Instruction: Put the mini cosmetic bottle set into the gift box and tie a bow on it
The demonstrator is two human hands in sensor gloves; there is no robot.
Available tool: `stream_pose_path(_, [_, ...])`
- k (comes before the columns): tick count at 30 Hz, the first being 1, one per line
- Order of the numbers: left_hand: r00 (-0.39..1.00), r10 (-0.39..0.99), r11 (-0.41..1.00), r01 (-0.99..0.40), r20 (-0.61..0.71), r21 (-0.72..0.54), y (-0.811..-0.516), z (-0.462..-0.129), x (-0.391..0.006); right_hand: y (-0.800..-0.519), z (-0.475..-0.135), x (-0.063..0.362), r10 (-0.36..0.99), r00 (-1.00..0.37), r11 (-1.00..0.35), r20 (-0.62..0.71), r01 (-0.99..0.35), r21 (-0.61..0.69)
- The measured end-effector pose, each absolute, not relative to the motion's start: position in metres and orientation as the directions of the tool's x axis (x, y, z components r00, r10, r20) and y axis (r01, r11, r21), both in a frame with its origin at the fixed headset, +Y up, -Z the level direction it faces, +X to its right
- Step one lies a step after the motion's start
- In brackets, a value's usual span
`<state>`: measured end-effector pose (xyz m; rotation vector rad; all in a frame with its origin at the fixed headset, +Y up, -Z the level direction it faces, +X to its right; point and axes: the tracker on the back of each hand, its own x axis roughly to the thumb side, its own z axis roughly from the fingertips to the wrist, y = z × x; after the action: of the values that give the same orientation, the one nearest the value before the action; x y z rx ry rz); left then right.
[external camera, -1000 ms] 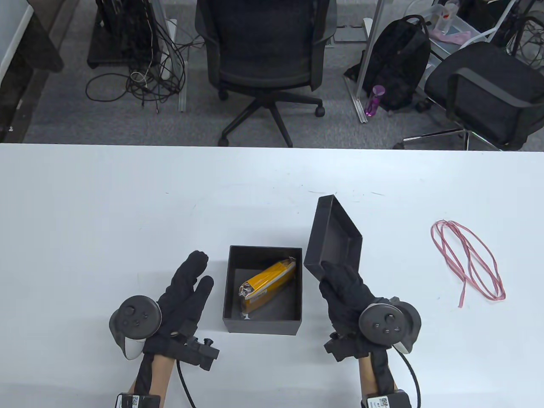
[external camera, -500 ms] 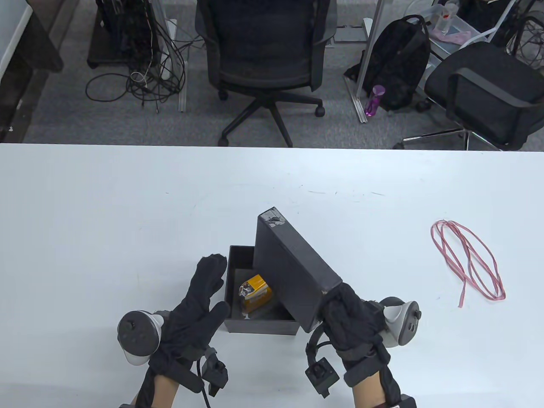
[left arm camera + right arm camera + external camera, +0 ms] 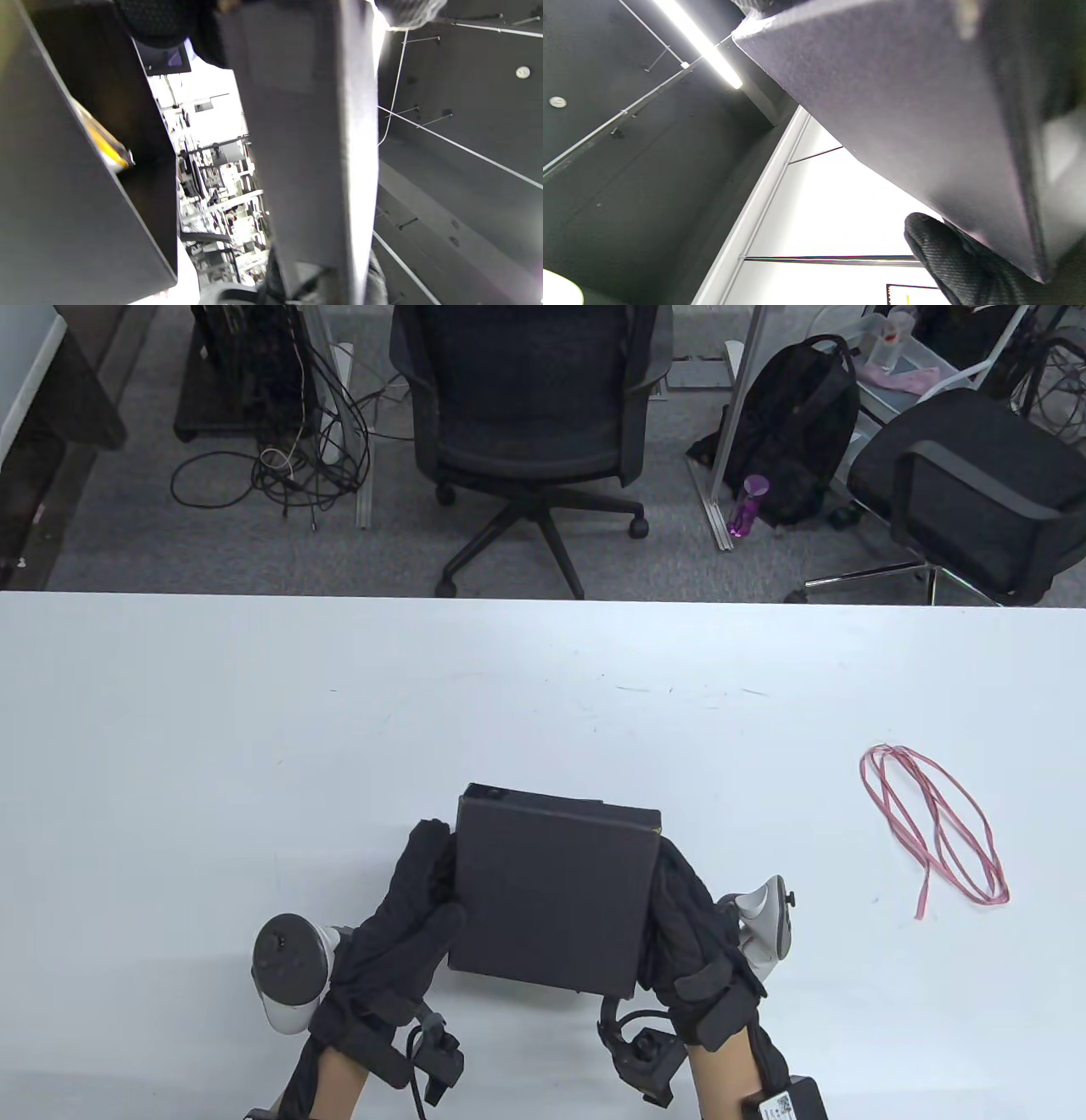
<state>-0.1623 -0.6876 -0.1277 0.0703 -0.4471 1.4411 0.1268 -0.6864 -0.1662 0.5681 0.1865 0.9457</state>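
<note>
From above, the table view shows only the black lid (image 3: pixel 553 891) covering the gift box; the box itself is hidden under it. My left wrist view shows more: there is a gap between the lid (image 3: pixel 309 161) and the box wall (image 3: pixel 63 203), so the lid is not seated, and a yellow piece of the mini cosmetic bottle set (image 3: pixel 104 142) is visible inside the box. My right wrist view shows mostly the lid's side (image 3: pixel 903 110) and ceiling.

My left hand (image 3: pixel 407 916) lies with fingers nearly straight against the lid's left edge. My right hand (image 3: pixel 687 925) is on the lid's right edge, but whether its fingers curl under it I cannot tell.

The box stands near the table's front edge. The pink ribbon (image 3: pixel 933 831) lies well apart to the right, with bare white table (image 3: pixel 254 712) on the left and behind.
</note>
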Motion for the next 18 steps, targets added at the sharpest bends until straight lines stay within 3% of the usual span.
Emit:
stream_pose_path(5, [0.098,0.930,0.168,-0.971,0.354,-0.172,-0.688,-0.126,-0.161,-0.689,-0.165,0.125,0.808,0.581,0.481,0.103,-0.750,0.454])
stream_pose_path(7, [0.094,0.935,0.157,-0.974,0.342,-0.161,-0.690,-0.126,-0.162,-0.687,-0.165,0.126,0.829,0.538,0.435,0.150,-0.791,0.431])
stream_pose_path(10, [0.081,0.942,0.135,-0.980,0.325,-0.145,-0.693,-0.126,-0.161,-0.683,-0.163,0.128,0.872,0.424,0.302,0.246,-0.860,0.412])
stream_pose_path(13, [0.083,0.945,0.136,-0.979,0.317,-0.150,-0.694,-0.125,-0.158,-0.678,-0.157,0.122,0.912,0.230,0.086,0.339,-0.917,0.391])
stream_pose_path(16, [0.125,0.935,0.167,-0.981,0.331,-0.103,-0.692,-0.122,-0.157,-0.671,-0.149,0.116,0.879,-0.042,-0.173,0.475,-0.956,0.236])
stream_pose_path(18, [0.126,0.923,0.166,-0.983,0.362,-0.080,-0.690,-0.120,-0.157,-0.669,-0.147,0.114,0.854,-0.133,-0.265,0.503,-0.943,0.201])
